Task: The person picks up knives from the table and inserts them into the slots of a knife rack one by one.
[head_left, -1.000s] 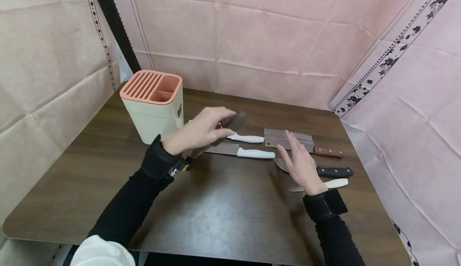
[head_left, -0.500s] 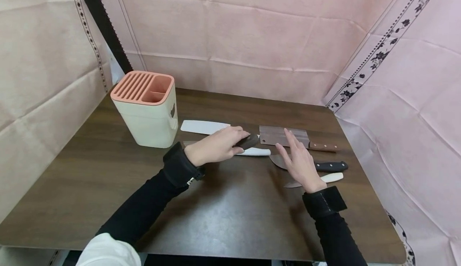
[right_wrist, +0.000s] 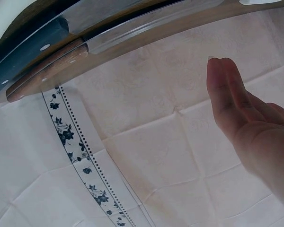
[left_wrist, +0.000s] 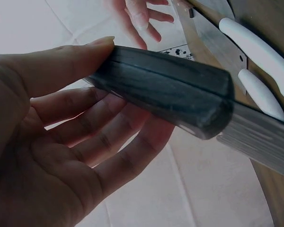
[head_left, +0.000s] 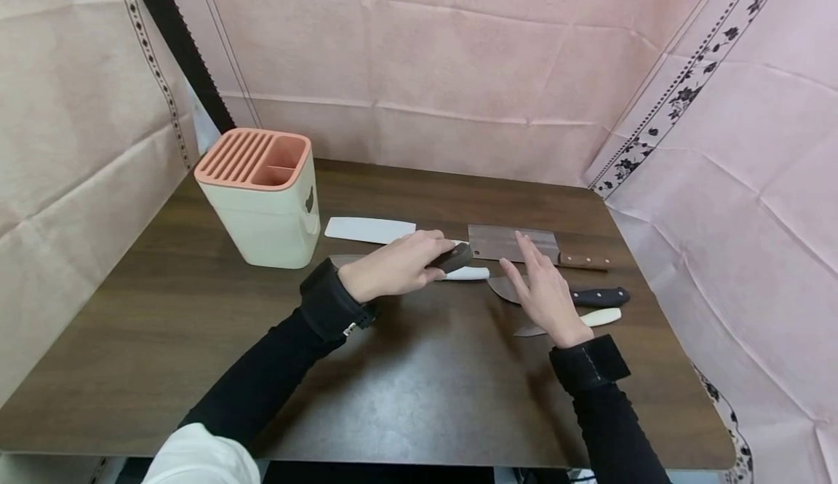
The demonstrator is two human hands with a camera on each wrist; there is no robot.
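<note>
The dark-handled knife (head_left: 455,257), its handle (left_wrist: 165,90) thick and rounded, is pinched in your left hand (head_left: 396,267) over the wood-grain table (head_left: 406,397); your right hand (head_left: 547,298), empty, extends its fingers.

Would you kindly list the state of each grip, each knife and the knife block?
Held knife: gripped, partly hidden
Left grip: holding that knife
Right grip: open, holding nothing
Knife block: upright
Cleaver: lying flat
Far white-handled knife: lying, partly hidden
Near white-handled knife: lying, partly hidden
Black-handled knife: lying, partly hidden
Cream-handled knife: lying, partly hidden
</note>
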